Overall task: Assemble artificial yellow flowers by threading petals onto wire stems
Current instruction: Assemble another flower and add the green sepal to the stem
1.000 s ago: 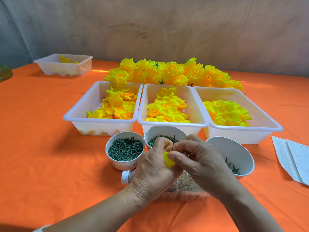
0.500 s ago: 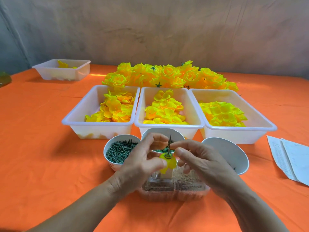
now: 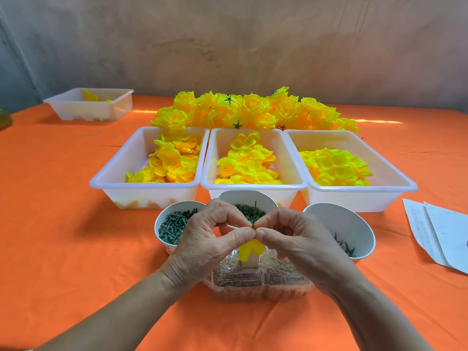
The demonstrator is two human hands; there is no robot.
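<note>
Fingers (image 3: 244,235): I read thumb and forefinger of both the left hand (image 3: 210,239) and the right hand (image 3: 293,239) as pinched narrow on the wire stem (image 3: 255,209), with the tips meeting from either side. Neither hand is nearer to it.
Stem axis: upright, with the free end poking above the pinch.
Petal (image 3: 249,249): one yellow piece hangs straight below the pinch, apparently threaded. I judge the coming move runs along that vertical axis.
Container: one clear plastic container (image 3: 278,282) of brown grains sits under my hands, near the table's front edge.
Cups: three stand in a row just beyond. The left cup (image 3: 162,239) holds green pegs, the middle cup (image 3: 268,198), directly behind the stem, holds green rings, and the right cup (image 3: 336,219) holds a few green stars.
Trays: three side by side, left tray (image 3: 131,158), middle tray (image 3: 286,153) and right tray (image 3: 379,171), each holding loose yellow petals.
Finished flowers (image 3: 253,110): one heap behind the trays, too many for me to count.
Far left corner: a fourth, small tray (image 3: 101,110).
Right edge: papers (image 3: 435,231).
</note>
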